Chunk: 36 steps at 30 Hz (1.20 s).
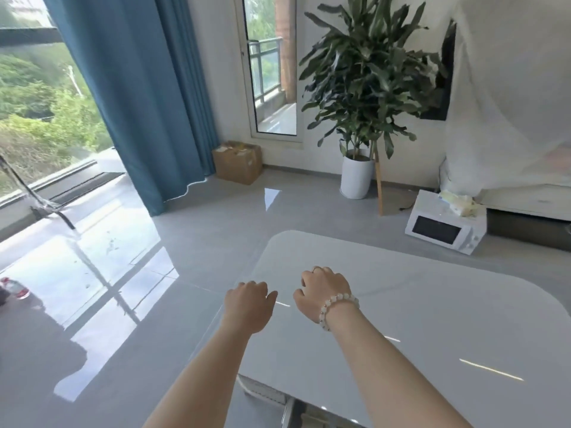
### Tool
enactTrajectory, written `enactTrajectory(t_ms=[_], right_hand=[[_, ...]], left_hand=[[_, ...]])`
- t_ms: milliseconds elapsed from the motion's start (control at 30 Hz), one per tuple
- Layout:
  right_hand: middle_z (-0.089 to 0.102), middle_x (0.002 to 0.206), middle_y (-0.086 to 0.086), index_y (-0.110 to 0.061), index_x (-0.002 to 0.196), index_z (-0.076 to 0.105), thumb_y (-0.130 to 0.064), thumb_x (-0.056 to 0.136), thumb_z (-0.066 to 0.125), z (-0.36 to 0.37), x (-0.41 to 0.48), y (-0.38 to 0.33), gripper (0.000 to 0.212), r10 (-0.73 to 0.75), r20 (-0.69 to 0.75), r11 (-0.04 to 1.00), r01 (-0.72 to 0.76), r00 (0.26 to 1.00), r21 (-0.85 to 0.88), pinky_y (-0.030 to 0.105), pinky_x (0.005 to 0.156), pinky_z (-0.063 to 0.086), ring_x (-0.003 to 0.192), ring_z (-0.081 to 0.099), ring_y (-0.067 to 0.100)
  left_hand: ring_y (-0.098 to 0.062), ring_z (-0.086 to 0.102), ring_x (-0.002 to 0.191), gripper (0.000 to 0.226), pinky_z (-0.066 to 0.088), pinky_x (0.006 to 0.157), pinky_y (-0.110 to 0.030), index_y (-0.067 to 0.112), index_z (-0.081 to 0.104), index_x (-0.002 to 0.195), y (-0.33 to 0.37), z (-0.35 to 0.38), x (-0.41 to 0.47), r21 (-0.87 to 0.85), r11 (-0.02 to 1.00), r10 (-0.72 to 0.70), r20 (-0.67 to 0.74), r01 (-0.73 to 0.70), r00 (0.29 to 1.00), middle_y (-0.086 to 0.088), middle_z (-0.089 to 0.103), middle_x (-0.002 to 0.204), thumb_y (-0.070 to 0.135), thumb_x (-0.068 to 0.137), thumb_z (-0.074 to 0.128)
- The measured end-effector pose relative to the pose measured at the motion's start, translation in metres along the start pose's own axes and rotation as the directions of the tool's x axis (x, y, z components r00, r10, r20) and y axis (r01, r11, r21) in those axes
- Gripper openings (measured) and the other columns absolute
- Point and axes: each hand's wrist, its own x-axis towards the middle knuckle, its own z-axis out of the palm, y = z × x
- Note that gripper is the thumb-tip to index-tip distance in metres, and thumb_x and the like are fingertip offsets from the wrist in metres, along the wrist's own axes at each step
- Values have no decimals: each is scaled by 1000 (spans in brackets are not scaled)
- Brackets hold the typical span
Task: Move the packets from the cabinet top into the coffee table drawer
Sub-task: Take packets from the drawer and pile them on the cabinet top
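Observation:
A glossy white coffee table (pixel 432 304) with rounded corners fills the lower right of the head view. Both my arms reach out over its near left part. My left hand (pixel 247 304) hovers at the table's left edge, fingers curled under, holding nothing that I can see. Just to its right, my right hand (pixel 324 293), with a ring and a pale bead bracelet on the wrist, is curled the same way over the tabletop. No drawer front shows. At the right, a low white cabinet (pixel 531 199) lies partly under a white sheet; pale packets (pixel 460 203) lie on a microwave beside it.
The white microwave (pixel 445 228) sits on the grey floor beyond the table. A tall potted plant (pixel 358 168) and a cardboard box (pixel 238 162) stand by the far wall. Blue curtains (pixel 148 97) hang at the large window on the left. A draped white sheet (pixel 509 97) covers the upper right.

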Motion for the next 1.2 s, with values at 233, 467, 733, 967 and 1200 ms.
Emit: enactTrajectory(t_ms=[233,467,733,967,1200], right_hand=[[56,117,6,-11,112,58,-26,91,36,3,17,-144,34,-251,-45,968,251,967,-2,34,94,36,114,47,23],[54,123,6,-12,119,56,-29,91,38,16,9,-311,38,-511,-64,860,509,857,-38,35,95,37,117,46,22],[50,129,8,-12,125,53,-31,94,33,45,-40,-500,42,-755,75,647,758,652,-83,36,100,34,123,42,22],[58,119,11,-9,111,62,-28,94,33,75,-116,-636,38,-904,108,411,910,414,-47,35,89,42,115,51,26],[57,122,10,-10,117,61,-29,96,34,103,-178,-719,39,-962,196,178,981,190,-76,36,91,41,116,50,27]], left_hand=[[-21,53,111,46,38,88,-32,17,60,112,-133,-34,-47,5,975,-221,-66,222,973,-1,61,115,43,100,24],[-26,54,112,50,41,87,-36,14,59,114,-278,-61,-128,4,878,-477,-84,479,875,-6,60,118,44,100,21],[-26,53,118,51,41,92,-35,16,57,121,-428,-68,-268,-38,630,-776,-12,776,630,-7,57,128,44,101,20],[-25,53,118,52,42,88,-32,16,58,123,-512,-63,-391,-82,365,-927,59,927,370,-6,57,128,46,100,22],[-28,55,113,48,43,84,-33,13,61,115,-557,-43,-480,-78,190,-978,72,979,196,-8,60,121,44,100,27]])
